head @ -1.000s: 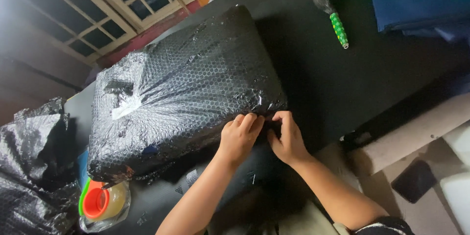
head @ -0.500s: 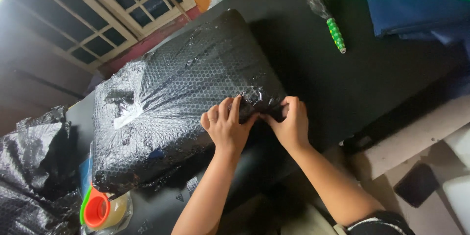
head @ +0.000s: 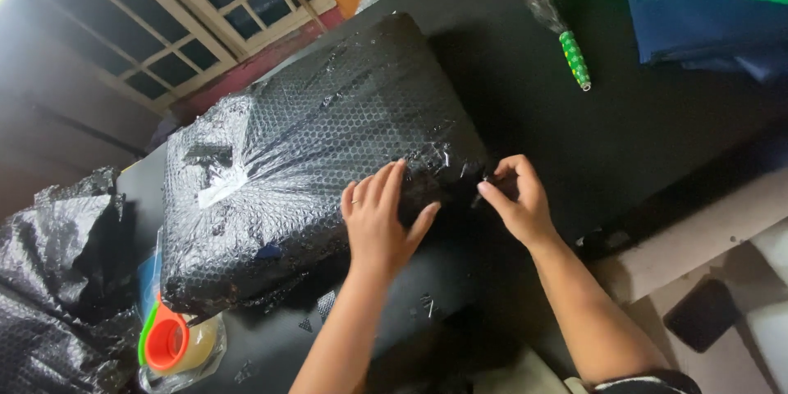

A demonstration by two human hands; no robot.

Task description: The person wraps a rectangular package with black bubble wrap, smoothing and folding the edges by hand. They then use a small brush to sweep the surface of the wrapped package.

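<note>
Black bubble-wrapped parcel [head: 316, 168] lies on the dark table [head: 624, 139]. Left hand [head: 379, 222] presses flat and open on its near edge; right hand [head: 515, 203] pinches film at the corner. Pull too hard and, I'd judge, that film tears.

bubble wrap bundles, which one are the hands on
The big box-shaped black bubble-wrapped parcel mid-table: left hand lies flat on it, right hand pinches its corner. The crumpled black bubble wrap heap at the left edge is untouched.
</note>
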